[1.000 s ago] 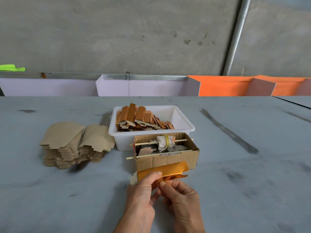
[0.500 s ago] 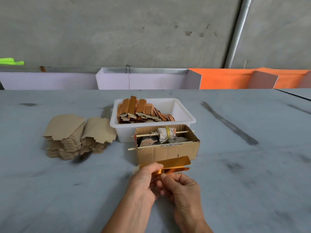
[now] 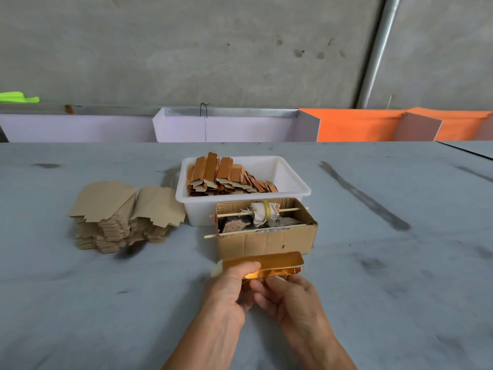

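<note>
A shiny gold card piece (image 3: 277, 261), partly folded lengthwise, is held low in front of a cardboard box (image 3: 266, 240). My left hand (image 3: 226, 292) grips its left part, thumb on top. My right hand (image 3: 290, 297) pinches its lower edge from below with thumb and fingers. The box holds two wooden sticks, a cloth wad with a yellow band and dark scraps. Behind it a white plastic tub (image 3: 298, 182) contains several folded gold-brown pieces (image 3: 226, 174).
Two stacks of flat brown card blanks (image 3: 120, 217) lie at the left on the grey table (image 3: 373, 276). White and orange partition boards (image 3: 360, 124) line the table's far edge under a concrete wall. A dark streak marks the right side.
The gold piece has been flattened from a curled shape into a straighter fold. Both hands stay on it, in much the same place in front of the box.
</note>
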Demonstrator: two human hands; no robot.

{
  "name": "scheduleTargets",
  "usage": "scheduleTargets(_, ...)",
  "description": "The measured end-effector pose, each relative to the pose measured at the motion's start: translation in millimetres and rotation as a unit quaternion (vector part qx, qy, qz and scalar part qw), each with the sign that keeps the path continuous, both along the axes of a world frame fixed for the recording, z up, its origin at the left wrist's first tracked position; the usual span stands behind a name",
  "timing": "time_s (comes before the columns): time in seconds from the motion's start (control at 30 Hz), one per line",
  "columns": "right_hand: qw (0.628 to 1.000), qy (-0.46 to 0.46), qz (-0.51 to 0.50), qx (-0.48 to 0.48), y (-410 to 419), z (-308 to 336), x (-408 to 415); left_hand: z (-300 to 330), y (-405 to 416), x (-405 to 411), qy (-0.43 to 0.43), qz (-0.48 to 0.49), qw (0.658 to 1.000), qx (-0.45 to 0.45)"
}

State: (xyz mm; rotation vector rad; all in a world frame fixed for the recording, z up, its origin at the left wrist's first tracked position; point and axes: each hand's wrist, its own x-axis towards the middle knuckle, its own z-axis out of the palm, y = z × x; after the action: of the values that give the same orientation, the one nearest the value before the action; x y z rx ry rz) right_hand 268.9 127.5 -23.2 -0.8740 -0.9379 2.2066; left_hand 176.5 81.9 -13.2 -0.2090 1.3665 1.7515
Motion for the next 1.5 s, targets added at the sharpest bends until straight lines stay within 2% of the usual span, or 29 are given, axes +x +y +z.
scheduleTargets(0.13,0.999,0.023,0.026,-0.028,1,-2,3,-6,2,-3,0.018,0.019,1.000,0.007)
scheduleTargets(0.3,0.999,-0.016,-0.039,-0.009,0,-3,-2,-11,1,-1,0.048,-0.003,0.999,0.017)
scheduleTargets(0.53,0.995,-0.010,-0.101,-0.018,1,0,-6,-7,-5,6,0.069,-0.011,0.996,0.063)
scheduleTargets(0.7,0.991,-0.042,-0.128,0.026,3,-1,-6,-15,-6,9,0.075,0.012,0.996,0.055)
scheduleTargets(0.83,0.994,-0.027,-0.104,0.003,3,1,-7,-13,-6,6,0.064,0.012,0.996,0.063)
scheduleTargets(1.07,0.997,-0.034,-0.033,-0.053,9,3,-6,-17,-12,-1,0.108,0.019,0.992,0.057)
scheduleTargets(1.5,0.995,-0.076,-0.028,-0.055,16,10,-18,-11,-16,-8,0.094,-0.036,0.994,0.036)
